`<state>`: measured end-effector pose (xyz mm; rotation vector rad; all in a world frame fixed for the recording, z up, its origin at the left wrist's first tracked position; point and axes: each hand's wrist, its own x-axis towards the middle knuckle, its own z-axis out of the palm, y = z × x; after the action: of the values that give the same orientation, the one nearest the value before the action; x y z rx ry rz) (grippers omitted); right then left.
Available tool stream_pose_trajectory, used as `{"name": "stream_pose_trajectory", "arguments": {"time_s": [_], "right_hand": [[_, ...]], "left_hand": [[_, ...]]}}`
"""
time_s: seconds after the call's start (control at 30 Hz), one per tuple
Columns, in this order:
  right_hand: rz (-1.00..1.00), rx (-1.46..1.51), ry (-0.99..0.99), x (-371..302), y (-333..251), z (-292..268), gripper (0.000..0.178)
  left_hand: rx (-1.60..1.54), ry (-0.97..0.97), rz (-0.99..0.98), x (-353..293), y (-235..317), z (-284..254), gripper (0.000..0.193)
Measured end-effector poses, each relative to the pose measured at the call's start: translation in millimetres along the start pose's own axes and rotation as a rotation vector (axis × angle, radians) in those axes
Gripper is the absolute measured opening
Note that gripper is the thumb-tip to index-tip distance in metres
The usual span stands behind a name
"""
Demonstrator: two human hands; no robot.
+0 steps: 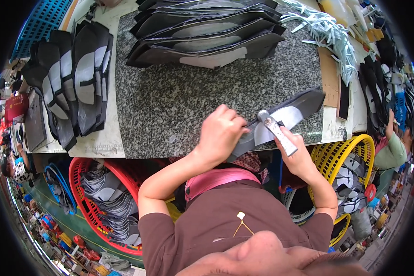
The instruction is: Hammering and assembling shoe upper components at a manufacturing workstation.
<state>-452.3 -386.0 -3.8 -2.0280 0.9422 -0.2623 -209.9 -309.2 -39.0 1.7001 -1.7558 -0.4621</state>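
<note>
At the near edge of the speckled grey stone slab (170, 101) on the pale table (96, 146), a flat, dark grey piece with a pale rounded patch (310, 102) lies slantwise. Its long axis runs from lower left to upper right; the pointed end aims up and right, away from the body. The metal-headed tool with a pale speckled handle (278, 133) covers part of it, and the left hand (220, 135) hides more.

Both elbows are bent, forearms angling inward. The right hand (298, 154) is closed round the tool's handle; the left has curled fingers at the piece, though whether they pinch or press cannot be told. Farther off, a stack of similar dark pieces (207, 41) is cut off by the upper edge.
</note>
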Motion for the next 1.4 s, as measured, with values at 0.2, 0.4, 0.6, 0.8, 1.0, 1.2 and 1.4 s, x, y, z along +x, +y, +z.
{"name": "stream_pose_trajectory", "arguments": {"time_s": [0.2, 0.4, 0.6, 0.8, 1.0, 1.2, 1.4], "right_hand": [[0.082, 0.073, -0.075, 12, -32, -22, 0.012], [0.015, 0.031, -0.188, 13, -20, -9, 0.015], [0.03, -0.009, -0.251, 6, -19, 6, 0.008], [0.087, 0.092, -0.236, 19, -33, -7, 0.009], [0.043, 0.037, -0.335, 13, -31, 9, 0.011], [-0.041, 0.08, -0.228, 12, -35, 5, 0.02], [0.096, 0.081, -0.359, 17, -43, 17, 0.012]], "left_hand": [[0.134, -0.021, 0.216, -16, 0, -6, 0.023], [0.336, -0.053, 0.347, -21, 2, -5, 0.032], [0.02, -0.026, 0.162, -14, -12, -17, 0.024], [0.248, -0.073, 0.286, -28, -12, -27, 0.026], [0.022, -0.041, 0.204, -33, -29, -28, 0.027], [0.092, 0.045, 0.203, -47, -22, -24, 0.025], [0.081, 0.123, 0.022, -50, -25, -31, 0.017]]}}
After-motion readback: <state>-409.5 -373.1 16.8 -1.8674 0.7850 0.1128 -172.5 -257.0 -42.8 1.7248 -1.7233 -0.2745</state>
